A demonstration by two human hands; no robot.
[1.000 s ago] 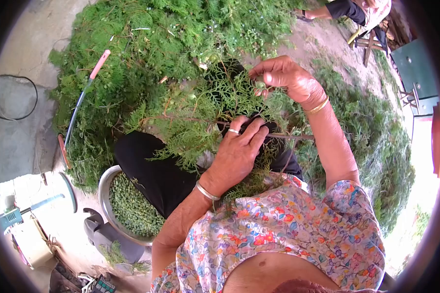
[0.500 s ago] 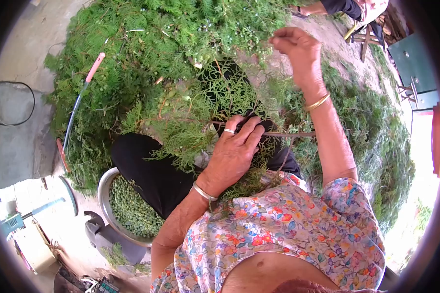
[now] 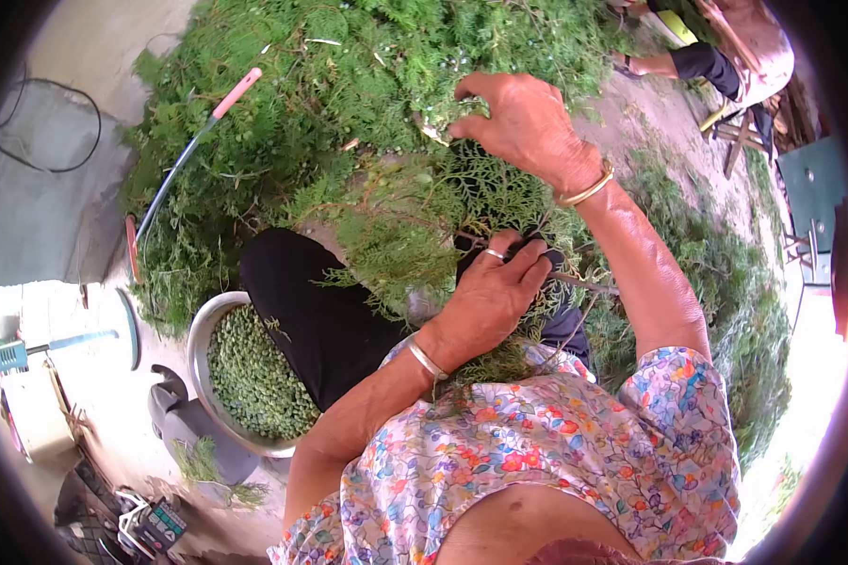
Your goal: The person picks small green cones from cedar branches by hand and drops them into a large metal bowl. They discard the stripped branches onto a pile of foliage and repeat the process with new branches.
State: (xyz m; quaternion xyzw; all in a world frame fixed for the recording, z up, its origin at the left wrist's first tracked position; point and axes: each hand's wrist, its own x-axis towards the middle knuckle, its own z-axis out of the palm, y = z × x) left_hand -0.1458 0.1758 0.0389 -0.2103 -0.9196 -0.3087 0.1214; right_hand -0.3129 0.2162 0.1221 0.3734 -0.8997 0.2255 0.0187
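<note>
My left hand, with a ring and a pale bracelet, is closed around a thin leafy evergreen branch over my lap. The branch's bare brown stem runs out to the right, and its green sprays spread to the left and forward. Raised beyond it, my right hand has thumb and forefinger spread apart. Nothing shows between them. A metal bowl by my knee holds many small green cones. Its right edge is hidden by my dark trouser leg.
A large heap of cut evergreen lies in front, with more greenery at right. A pink-handled curved metal tool rests on the heap. Another person is at top right. A grey object lies beside the bowl.
My right hand has swung left over the branch, and its thumb and forefinger have spread wider. My left hand keeps hold of the branch. The whole view has shifted somewhat.
</note>
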